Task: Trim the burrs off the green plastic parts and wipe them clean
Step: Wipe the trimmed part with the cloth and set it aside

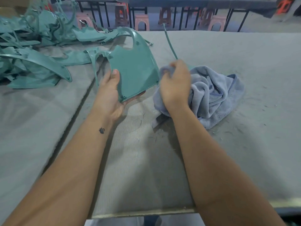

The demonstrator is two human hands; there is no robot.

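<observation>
A curved green plastic panel [135, 67] with a cut-out near its top is held above the table by my left hand [110, 92], thumb on its front face and fingers underneath its lower edge. Just to its right my right hand [175, 85] grips a bunch of the light blue towel [215, 93], close to the panel's right edge. The rest of the towel lies crumpled on the table. A thin green strip [169, 43] rises from behind my right hand toward the far edge; whether the hand holds it is unclear.
A heap of green plastic parts [34, 51] fills the far left of the grey-covered table [244, 144]. Small shavings are scattered to the right of the towel. A seam runs diagonally between two table covers. Plastic stools [140, 22] and black table legs stand beyond.
</observation>
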